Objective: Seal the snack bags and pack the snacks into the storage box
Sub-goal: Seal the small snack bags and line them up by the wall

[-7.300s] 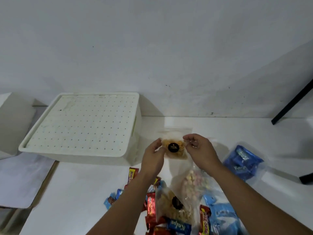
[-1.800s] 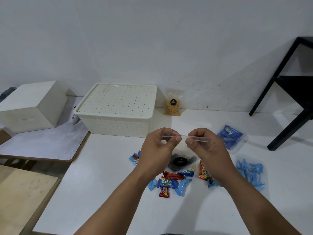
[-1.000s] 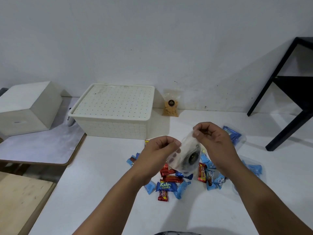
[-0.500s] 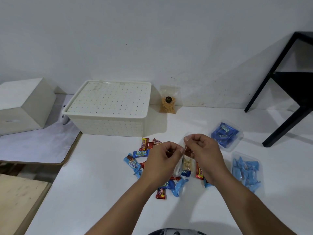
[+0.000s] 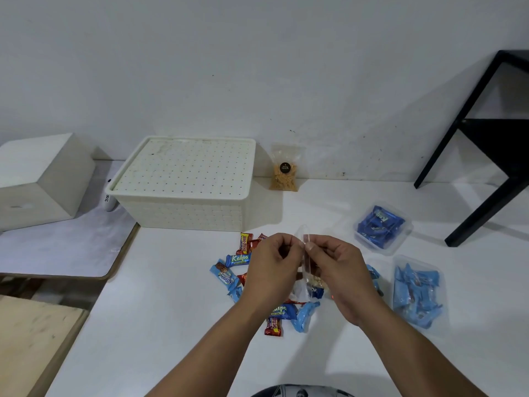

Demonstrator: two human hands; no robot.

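While the storage box [image 5: 183, 181] beyond our left hand [image 5: 273, 265] keeps its lid on, we judge the packing not yet begun and the sealing only partly done. Our left hand and right hand [image 5: 335, 267] meet at the top edge of a clear snack bag [image 5: 307, 265], each pinching the strip between thumb and fingertips, with the bag hanging down between our wrists over the table [image 5: 171, 325]. Whether its closure is pressed shut all along, we cannot tell.

Counting bags, we see four. One with orange crackers [image 5: 284, 171] stands against the wall, far beyond our hands, and looks closed. Two bags of blue snacks lie to the right of our right hand, one [image 5: 382, 226] farther away, one [image 5: 416, 290] nearer; their seals are too small to judge. The fourth is the one we hold.

Loose wrapped bars [image 5: 239, 259] lie scattered under and left of our hands; we make out about ten, though our hands hide some. One box is in view.
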